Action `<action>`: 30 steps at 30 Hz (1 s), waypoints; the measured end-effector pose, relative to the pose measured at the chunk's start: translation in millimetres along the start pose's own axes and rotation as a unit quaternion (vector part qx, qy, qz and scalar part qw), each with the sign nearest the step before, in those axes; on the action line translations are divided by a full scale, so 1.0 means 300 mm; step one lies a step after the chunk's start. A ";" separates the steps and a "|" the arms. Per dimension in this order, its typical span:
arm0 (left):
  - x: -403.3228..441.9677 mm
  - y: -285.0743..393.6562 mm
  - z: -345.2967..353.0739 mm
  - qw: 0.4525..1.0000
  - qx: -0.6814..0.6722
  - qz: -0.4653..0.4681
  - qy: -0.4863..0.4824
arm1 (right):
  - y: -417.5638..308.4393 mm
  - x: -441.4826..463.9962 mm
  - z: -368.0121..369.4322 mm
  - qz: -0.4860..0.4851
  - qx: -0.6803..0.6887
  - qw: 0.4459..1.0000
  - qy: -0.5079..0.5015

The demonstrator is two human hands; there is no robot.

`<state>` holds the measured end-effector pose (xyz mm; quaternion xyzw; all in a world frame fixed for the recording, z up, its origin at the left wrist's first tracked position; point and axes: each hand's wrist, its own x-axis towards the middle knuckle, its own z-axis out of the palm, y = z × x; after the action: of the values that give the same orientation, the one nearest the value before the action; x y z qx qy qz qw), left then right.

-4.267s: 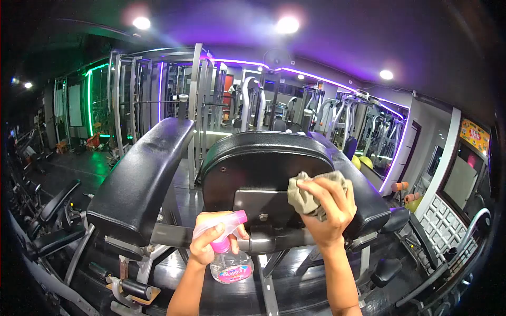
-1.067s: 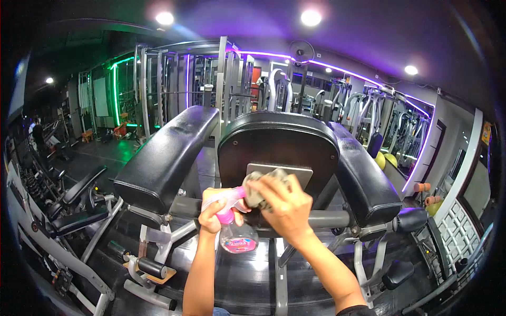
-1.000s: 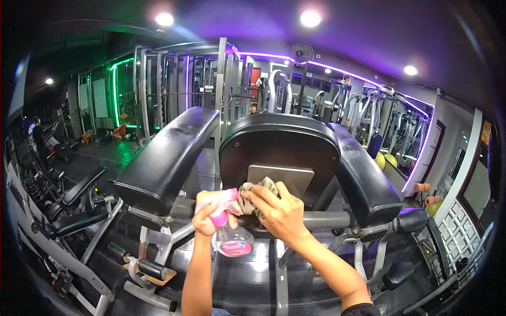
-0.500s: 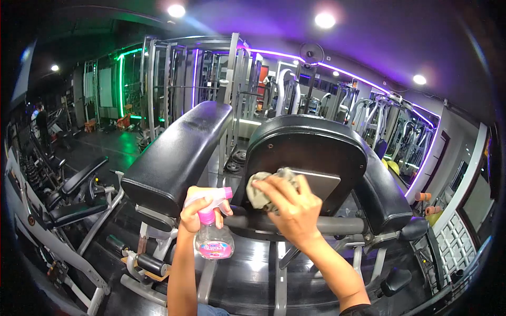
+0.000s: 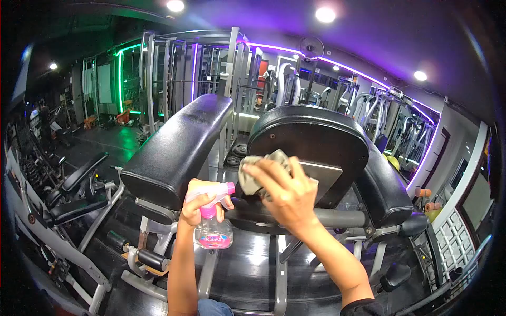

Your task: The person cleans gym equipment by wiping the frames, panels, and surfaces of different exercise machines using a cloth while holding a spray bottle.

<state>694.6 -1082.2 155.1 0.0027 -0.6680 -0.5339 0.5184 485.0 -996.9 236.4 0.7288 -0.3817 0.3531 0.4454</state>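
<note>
My left hand (image 5: 196, 203) is wrapped round the neck and trigger of a spray bottle (image 5: 215, 236); the bottle is clear, with a pink and white head and a pink label. In my right hand (image 5: 290, 197) is a bunched grey-beige cloth (image 5: 252, 176), held at the lower left edge of a gym machine's backrest (image 5: 308, 142). Whether the cloth presses on the backrest or is just off it I cannot tell. The backrest's dark rear side, with a plate on it, faces me. My right fingers are slightly blurred.
A long black bench pad (image 5: 176, 150) rises left of the backrest, and another black pad (image 5: 382, 184) lies to its right. Below them runs a grey frame tube (image 5: 342, 222). Weight machines and a rack (image 5: 232, 68) stand behind. Another padded bench (image 5: 79, 210) is at the left.
My right hand and the cloth have moved a little left and up along the backrest. The spray bottle stays in my left hand, slightly higher in view.
</note>
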 end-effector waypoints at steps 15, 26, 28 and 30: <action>0.004 -0.003 -0.004 1.000 -0.001 0.007 -0.015 | 0.102 -0.058 -0.088 0.032 0.012 0.999 0.039; 0.004 0.008 0.015 0.996 0.085 -0.004 -0.012 | 0.051 -0.171 -0.019 -0.015 0.022 0.991 -0.132; 0.002 0.009 0.019 0.995 0.104 -0.001 -0.009 | 0.090 -0.150 -0.071 -0.005 0.025 0.990 -0.140; 0.008 0.010 0.028 0.993 0.122 0.003 -0.005 | 0.124 -0.139 -0.102 -0.003 -0.001 0.997 -0.082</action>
<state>689.3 -1076.3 159.8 0.0613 -0.7307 -0.4472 0.5123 428.2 -970.4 225.8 0.7560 -0.4154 0.2902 0.4143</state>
